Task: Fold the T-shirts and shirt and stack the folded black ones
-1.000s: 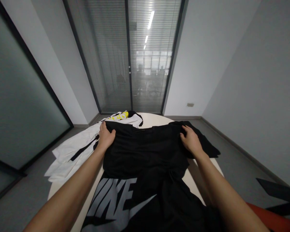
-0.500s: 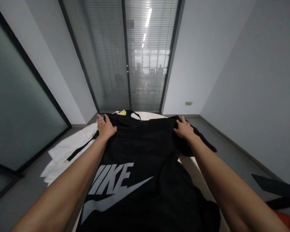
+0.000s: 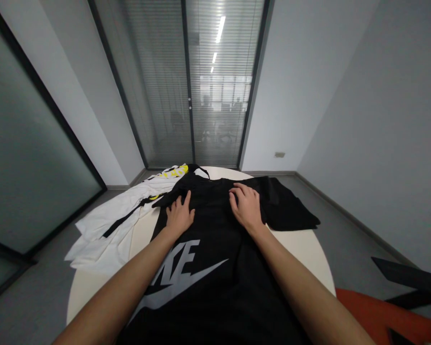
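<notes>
A black T-shirt (image 3: 215, 225) with a grey NIKE print and swoosh is spread over a pale round table (image 3: 307, 249), its collar toward the far side. My left hand (image 3: 180, 214) rests on the shirt's upper left chest, fingers spread. On the upper right chest lies my right hand (image 3: 247, 206), its fingers slightly bent and apart, touching the cloth. Neither hand grips the fabric. The right sleeve lies out flat over the table; my left forearm covers part of the lettering.
White garments (image 3: 107, 230) with black and yellow trim lie at the table's left and hang past its edge. A red chair seat (image 3: 373, 311) with a black armrest (image 3: 409, 278) stands at the lower right. Beyond the table is a glass partition with blinds (image 3: 219, 96).
Both hands have moved inward from the shirt's shoulders onto its chest, letting go of the shoulder edges. The shirt now lies lower and flatter, showing more of the table and white garments.
</notes>
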`<state>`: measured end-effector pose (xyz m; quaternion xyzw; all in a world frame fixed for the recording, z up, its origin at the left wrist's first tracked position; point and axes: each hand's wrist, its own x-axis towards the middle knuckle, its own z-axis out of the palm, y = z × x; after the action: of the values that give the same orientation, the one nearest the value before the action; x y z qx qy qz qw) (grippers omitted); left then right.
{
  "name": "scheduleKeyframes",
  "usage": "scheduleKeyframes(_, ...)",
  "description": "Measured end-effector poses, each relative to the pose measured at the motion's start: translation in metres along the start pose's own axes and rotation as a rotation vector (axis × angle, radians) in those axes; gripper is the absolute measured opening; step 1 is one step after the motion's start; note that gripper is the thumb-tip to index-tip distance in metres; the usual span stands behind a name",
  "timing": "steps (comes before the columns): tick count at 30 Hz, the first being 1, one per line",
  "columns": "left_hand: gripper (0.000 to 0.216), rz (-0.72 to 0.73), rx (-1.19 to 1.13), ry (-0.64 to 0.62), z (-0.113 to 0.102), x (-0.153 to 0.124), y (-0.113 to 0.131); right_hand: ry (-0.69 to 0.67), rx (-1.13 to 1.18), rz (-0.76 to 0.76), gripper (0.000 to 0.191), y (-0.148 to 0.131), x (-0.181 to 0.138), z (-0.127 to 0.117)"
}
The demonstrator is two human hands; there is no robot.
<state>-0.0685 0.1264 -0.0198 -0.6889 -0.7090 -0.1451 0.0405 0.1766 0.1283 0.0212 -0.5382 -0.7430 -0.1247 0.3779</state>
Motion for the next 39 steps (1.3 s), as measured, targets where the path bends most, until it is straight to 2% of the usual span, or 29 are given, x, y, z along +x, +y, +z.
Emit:
scheduleKeyframes(3, 0.065, -0.034, -0.002, 0.000, 0.008, 0.001, -0.019, 0.011, 0.003, -0.113, 0.027, -0.001, -0.023, -0.013)
scheduleKeyframes(8, 0.051, 0.003, -0.061, 0.019, 0.013, 0.001, -0.036, -0.003, -0.024, -0.190, 0.025, 0.018, -0.056, -0.038)
scheduleKeyframes(11, 0.051, 0.015, -0.128, 0.056, 0.011, -0.001, -0.035, -0.106, -0.085, -0.216, 0.027, 0.021, -0.071, -0.045)
scheduleKeyframes(14, 0.057, 0.003, -0.182, 0.097, 0.010, -0.002, -0.034, -0.294, -0.223, -0.174, 0.035, 0.018, -0.075, -0.045)
scheduleKeyframes(18, 0.065, 0.022, -0.224, 0.151, 0.014, -0.001, -0.038, -0.488, -0.427, 0.060, 0.046, 0.014, -0.060, -0.038)
scheduleKeyframes(22, 0.064, 0.128, -0.239, 0.219, 0.018, 0.001, -0.042, -0.598, -0.567, 0.262, 0.034, 0.006, -0.029, -0.029)
scheduleKeyframes(24, 0.061, 0.129, -0.226, 0.229, 0.018, 0.001, -0.042, -0.599, -0.543, 0.260, 0.033, -0.002, -0.015, -0.019)
scheduleKeyframes(27, 0.052, 0.102, -0.237, 0.243, 0.014, 0.002, -0.042, -0.592, -0.367, 0.206, 0.042, -0.013, -0.007, 0.003)
scheduleKeyframes(32, 0.030, 0.021, -0.507, 0.374, 0.007, 0.007, -0.057, -0.605, -0.131, 0.177, 0.057, 0.000, -0.023, 0.039)
scheduleKeyframes(36, 0.045, -0.105, -0.735, 0.407, 0.003, 0.012, -0.071, -0.612, -0.049, 0.151, 0.062, 0.019, -0.035, 0.046)
scheduleKeyframes(39, 0.059, -0.118, -0.830, 0.394, 0.001, 0.013, -0.073, -0.599, -0.043, 0.148, 0.063, 0.022, -0.036, 0.045)
